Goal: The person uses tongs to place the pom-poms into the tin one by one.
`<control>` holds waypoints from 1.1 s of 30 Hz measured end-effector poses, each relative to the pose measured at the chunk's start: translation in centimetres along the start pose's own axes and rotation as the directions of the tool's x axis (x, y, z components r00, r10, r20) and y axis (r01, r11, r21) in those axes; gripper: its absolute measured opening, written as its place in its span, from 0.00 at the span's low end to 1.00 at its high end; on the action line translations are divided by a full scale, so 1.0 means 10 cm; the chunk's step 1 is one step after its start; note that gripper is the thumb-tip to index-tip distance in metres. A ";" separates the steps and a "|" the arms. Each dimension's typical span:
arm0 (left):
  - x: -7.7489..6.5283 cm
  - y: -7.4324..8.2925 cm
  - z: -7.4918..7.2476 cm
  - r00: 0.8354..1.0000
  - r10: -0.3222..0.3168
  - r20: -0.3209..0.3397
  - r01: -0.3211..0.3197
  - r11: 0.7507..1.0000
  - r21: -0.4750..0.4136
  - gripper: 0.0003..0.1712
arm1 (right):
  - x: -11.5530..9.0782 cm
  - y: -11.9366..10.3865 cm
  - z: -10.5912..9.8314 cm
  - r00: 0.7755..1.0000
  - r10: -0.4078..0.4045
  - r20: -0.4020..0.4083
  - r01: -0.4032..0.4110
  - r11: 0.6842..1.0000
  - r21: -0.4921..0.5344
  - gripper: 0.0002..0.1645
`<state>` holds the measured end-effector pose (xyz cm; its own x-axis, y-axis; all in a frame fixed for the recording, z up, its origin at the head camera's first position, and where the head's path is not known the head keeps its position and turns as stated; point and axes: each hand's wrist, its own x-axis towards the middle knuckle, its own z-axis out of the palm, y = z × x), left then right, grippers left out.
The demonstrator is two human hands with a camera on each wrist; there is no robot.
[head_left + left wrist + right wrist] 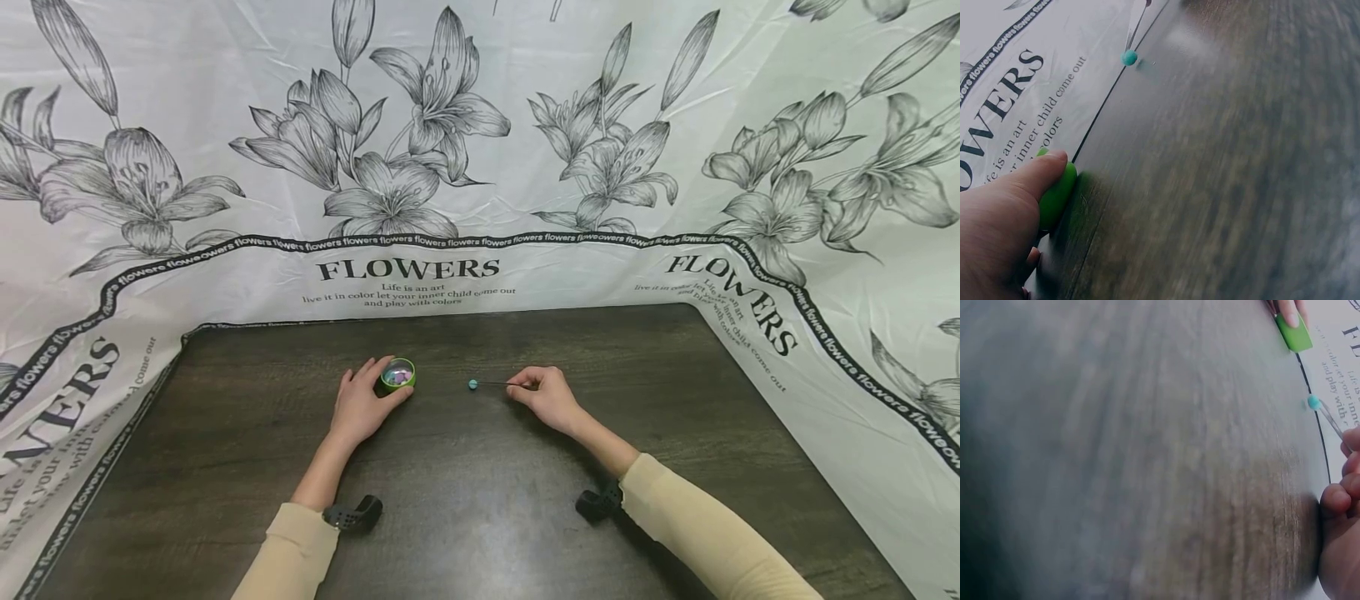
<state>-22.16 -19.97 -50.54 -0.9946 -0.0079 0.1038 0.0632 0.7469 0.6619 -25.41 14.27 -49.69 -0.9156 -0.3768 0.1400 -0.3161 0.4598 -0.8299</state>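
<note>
My left hand [363,406] grips a small round bright green cup [410,383] on the table, thumb on its near side and fingers around the far side. Inside the cup lie several pink, purple and pale pieces [401,377]. Off to the right, my right hand [550,400] pinches metal tweezers [1333,423] between thumb and fingers. They point left, and their tips hold a round turquoise bead [472,385] close over the tabletop. The bead [1129,58] also shows at the tweezer tips in the left wrist view, some way from the cup.
The dark wood-grain table [480,500] ends at a white cloth [442,287] printed with flowers and lettering, which rises behind it and along both sides. A black wrist strap [356,512] is on the left wrist, another strap [600,502] on the right.
</note>
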 end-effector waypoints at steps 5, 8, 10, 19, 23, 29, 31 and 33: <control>0.00 -0.01 0.00 1.000 -0.005 0.001 0.005 1.000 -0.008 0.44 | 0.02 0.00 0.00 1.000 -0.014 -0.011 0.014 1.000 0.001 0.06; -0.01 -0.01 -0.01 1.000 -0.008 0.001 0.008 1.000 -0.004 0.44 | 0.04 -0.01 0.02 0.999 -0.030 -0.016 0.030 1.000 0.007 0.06; -0.02 -0.02 -0.01 1.000 -0.011 0.001 0.011 1.000 0.000 0.45 | 0.06 -0.01 0.03 0.999 -0.040 -0.017 0.040 0.999 0.014 0.06; -0.04 -0.03 -0.01 1.000 -0.009 -0.002 0.009 1.000 0.001 0.45 | 0.15 -0.13 0.08 0.995 -0.093 -0.025 0.093 0.996 0.003 0.08; -0.03 -0.02 -0.01 1.000 -0.012 -0.003 0.012 1.000 -0.002 0.44 | 0.21 -0.20 0.11 0.993 -0.112 -0.031 0.112 0.994 -0.004 0.08; 0.00 0.00 -0.02 1.000 0.003 -0.010 -0.003 1.000 0.007 0.44 | 0.32 -0.31 0.17 0.987 -0.150 -0.050 0.149 0.989 -0.017 0.07; 0.01 0.00 -0.02 1.000 0.009 -0.009 -0.009 1.000 0.010 0.44 | 0.35 -0.34 0.20 0.986 -0.158 -0.050 0.157 0.987 -0.022 0.07; 0.01 0.00 -0.01 1.000 0.012 -0.007 -0.012 1.000 0.010 0.43 | 0.37 -0.37 0.23 0.984 -0.170 -0.045 0.169 0.985 -0.027 0.07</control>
<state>-22.23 -20.08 -50.43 -0.9931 -0.0041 0.1172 0.0740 0.7534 0.6533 -27.07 9.30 -47.31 -0.8589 -0.4126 0.3034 -0.4728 0.4114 -0.7792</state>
